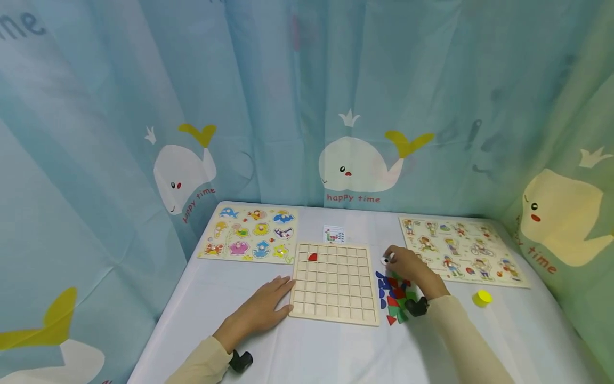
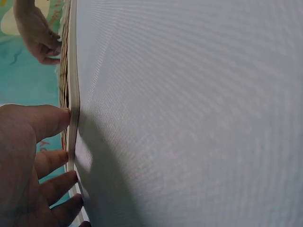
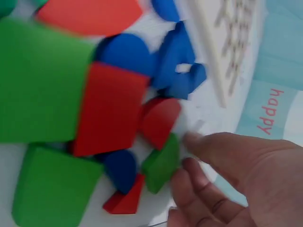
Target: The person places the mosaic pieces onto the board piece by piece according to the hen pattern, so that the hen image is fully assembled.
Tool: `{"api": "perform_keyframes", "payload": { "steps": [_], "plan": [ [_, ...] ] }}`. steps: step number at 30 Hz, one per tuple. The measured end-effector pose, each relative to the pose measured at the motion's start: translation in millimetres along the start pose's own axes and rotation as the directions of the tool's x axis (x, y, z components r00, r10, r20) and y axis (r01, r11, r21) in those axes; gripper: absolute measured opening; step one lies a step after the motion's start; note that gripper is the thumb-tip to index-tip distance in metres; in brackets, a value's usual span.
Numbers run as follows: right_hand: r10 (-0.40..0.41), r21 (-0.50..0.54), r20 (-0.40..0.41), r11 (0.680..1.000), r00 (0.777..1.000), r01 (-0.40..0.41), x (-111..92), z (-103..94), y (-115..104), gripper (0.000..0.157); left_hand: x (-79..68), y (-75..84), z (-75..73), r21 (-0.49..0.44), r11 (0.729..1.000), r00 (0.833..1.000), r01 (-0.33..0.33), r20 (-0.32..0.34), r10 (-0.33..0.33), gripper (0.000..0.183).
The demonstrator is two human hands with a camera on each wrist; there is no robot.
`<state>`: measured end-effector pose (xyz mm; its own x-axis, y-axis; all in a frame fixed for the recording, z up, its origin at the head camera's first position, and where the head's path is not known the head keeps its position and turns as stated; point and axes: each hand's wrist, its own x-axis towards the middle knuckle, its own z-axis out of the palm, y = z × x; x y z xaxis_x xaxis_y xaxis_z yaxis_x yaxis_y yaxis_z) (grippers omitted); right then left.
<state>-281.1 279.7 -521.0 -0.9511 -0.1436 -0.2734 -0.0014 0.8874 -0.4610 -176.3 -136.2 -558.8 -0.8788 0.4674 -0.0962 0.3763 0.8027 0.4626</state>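
Note:
A wooden grid board (image 1: 336,285) lies flat, with one red quarter-round piece (image 1: 313,257) in a square near its upper left. My left hand (image 1: 263,305) rests on the table at the board's left side, fingers extended and fingertips touching its edge. My right hand (image 1: 408,265) is beyond the board's right side, pinching a small white round piece with a black dot (image 1: 385,260). In the right wrist view, the thumb (image 3: 222,149) comes close to the fingers; the white piece is hard to make out there. Below that hand lie loose red, blue and green pieces (image 1: 393,302).
A small picture card (image 1: 333,234) lies behind the board. A sea-animal puzzle (image 1: 249,233) is at the back left, a figure puzzle (image 1: 465,250) at the back right. A yellow cylinder (image 1: 482,298) stands at the right. Whale-print curtains (image 1: 268,106) surround the table.

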Motion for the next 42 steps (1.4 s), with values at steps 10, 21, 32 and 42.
{"api": "perform_keyframes", "payload": {
  "steps": [10, 21, 32, 42],
  "plan": [
    [-0.011, 0.007, 0.024, 1.000, 1.000, 0.011, -0.2, -0.3, -0.3, 0.036, -0.9, 0.1, -0.7, 0.003, 1.000, 1.000, -0.006, -0.001, 0.006, 0.065],
    [-0.005, 0.012, 0.020, 1.000, 1.000, 0.005, 3.7, 3.0, 2.0, 0.043, -0.5, -2.1, -0.5, 0.008, 1.000, 1.000, -0.012, 0.000, 0.012, 0.065],
    [-0.106, 0.022, -0.030, 0.994, 0.994, 0.107, 2.0, 7.5, 2.4, 0.026, -0.2, -1.0, -2.7, 0.004, 1.000, 1.000, -0.027, 0.004, 0.027, 0.064],
    [-0.116, 0.019, -0.137, 0.993, 0.984, 0.120, 5.4, 13.8, -3.3, 0.029, 0.6, -1.6, -2.7, 0.017, 1.000, 1.000, -0.026, 0.007, 0.025, 0.065]
  ]
}}
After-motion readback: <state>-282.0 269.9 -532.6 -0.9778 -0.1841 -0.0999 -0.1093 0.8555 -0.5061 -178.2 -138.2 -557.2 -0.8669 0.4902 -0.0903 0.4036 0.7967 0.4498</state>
